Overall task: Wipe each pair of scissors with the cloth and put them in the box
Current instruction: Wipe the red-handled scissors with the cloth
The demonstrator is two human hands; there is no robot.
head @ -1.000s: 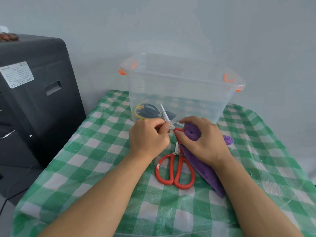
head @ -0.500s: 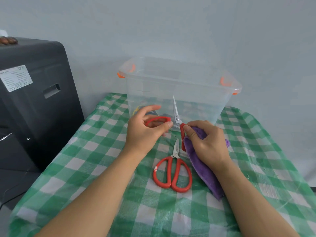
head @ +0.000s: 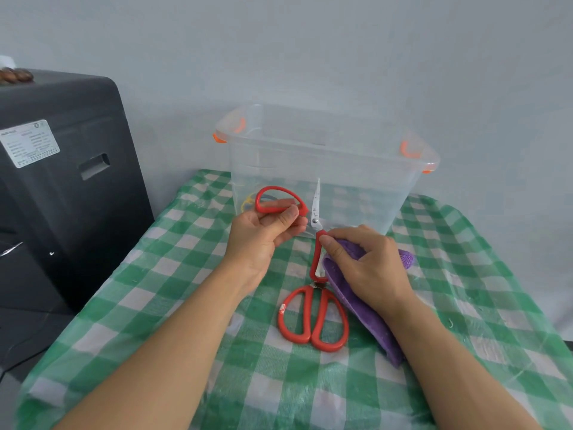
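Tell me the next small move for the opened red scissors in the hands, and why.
Probably slide the purple cloth up onto the blade. The left hand holds one red loop of the opened scissors and the right hand pinches the other handle with the cloth, but the cloth sits below the pivot, so the blade looks unwiped.

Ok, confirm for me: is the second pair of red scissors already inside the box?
No, the second pair of red scissors lies on the checked tablecloth in front of the clear plastic box, beside the purple cloth.
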